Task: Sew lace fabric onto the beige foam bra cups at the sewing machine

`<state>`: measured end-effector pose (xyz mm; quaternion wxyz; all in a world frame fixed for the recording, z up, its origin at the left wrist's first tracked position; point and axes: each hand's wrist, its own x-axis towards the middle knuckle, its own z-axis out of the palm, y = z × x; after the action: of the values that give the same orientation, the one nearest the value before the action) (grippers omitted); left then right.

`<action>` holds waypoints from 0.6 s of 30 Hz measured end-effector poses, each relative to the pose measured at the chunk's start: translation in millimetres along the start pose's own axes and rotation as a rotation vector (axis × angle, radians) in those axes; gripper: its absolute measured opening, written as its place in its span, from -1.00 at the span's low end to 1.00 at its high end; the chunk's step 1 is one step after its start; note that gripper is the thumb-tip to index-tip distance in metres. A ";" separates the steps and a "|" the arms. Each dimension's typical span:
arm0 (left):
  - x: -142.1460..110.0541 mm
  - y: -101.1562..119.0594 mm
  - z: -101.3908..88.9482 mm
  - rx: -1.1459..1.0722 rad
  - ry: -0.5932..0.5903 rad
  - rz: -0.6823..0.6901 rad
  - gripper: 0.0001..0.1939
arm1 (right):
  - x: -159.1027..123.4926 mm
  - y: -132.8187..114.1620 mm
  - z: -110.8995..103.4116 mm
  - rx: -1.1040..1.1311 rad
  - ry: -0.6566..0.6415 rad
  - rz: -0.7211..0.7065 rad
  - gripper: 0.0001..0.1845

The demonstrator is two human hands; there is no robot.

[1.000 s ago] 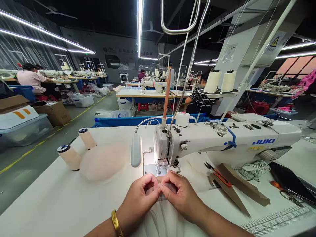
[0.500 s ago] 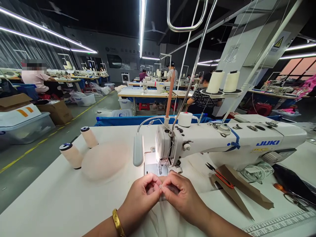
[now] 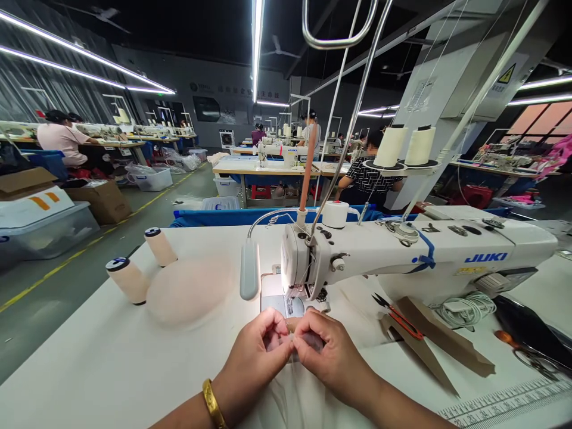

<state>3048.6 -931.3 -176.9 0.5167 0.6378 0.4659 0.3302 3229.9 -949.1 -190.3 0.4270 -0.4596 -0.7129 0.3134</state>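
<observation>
My left hand (image 3: 263, 347) and my right hand (image 3: 324, 348) meet in front of the sewing machine (image 3: 357, 250), thumbs and forefingers pinched together. Both grip the edge of a sheer, pale fabric (image 3: 297, 390), which hangs down between my wrists towards me. Their fingertips nearly touch, and the pinched edge itself is mostly hidden. Just beyond my fingers lies the metal needle plate (image 3: 273, 302) under the lit needle area. A gold bangle circles my left wrist.
Two thread cones (image 3: 127, 280) and a pale round fabric piece (image 3: 190, 292) lie on the left. To the right are thread snips (image 3: 400, 317) on folded brown card (image 3: 442, 342), a coiled cable (image 3: 465, 310) and a clear ruler (image 3: 509, 399). Co-workers sit at machines farther back.
My hands stay pinched on the fabric at almost the same spot, with only a very slight shift of the fingers. The camera view has moved a little.
</observation>
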 end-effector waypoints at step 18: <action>3.5 -16.5 -0.5 0.727 0.175 0.437 -0.97 | 10.6 7.4 7.2 -0.362 -0.065 0.143 -0.74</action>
<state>3045.2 -927.3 -192.9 0.1349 0.8315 0.4481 0.2993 3224.0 -936.9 -196.3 0.2908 -0.5680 -0.7366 0.2242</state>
